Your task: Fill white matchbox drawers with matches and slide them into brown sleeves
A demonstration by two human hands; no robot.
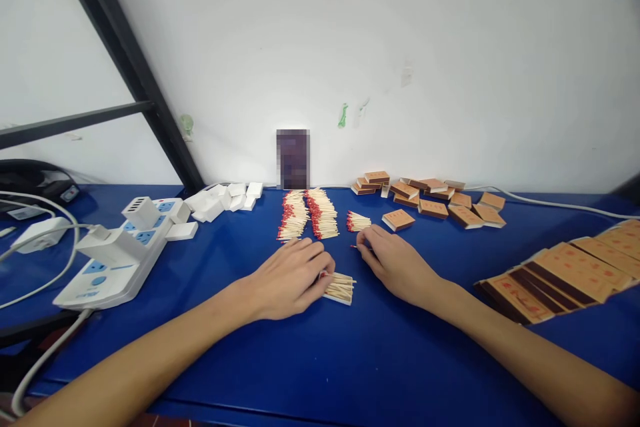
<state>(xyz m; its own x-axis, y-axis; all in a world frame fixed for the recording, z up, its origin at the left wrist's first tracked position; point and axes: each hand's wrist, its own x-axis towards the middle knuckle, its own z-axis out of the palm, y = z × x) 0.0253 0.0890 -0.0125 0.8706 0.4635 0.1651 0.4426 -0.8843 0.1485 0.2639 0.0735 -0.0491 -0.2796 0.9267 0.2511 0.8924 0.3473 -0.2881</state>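
Observation:
My left hand (295,277) is closed around the left end of a small white matchbox tray (345,301) filled with matches (342,285). Its thumb and fingertips cover part of the tray and the match heads. To the right, my right hand (397,263) pinches a single match (354,247), whose red head points left past the fingertips. Just beyond that hand lies a small fan of matches (359,221). Two long rows of red-headed matches, a left row (294,217) and a right row (323,215), lie farther back on the blue table (330,360).
Closed matchboxes (433,209) are heaped at the back right, with flat matchbox sleeves (570,273) overlapping at far right. White empty-looking trays (220,200) pile up at back left. A power strip (120,273) with plugged chargers and cables (75,253) occupies the left. A wall (400,47) stands behind.

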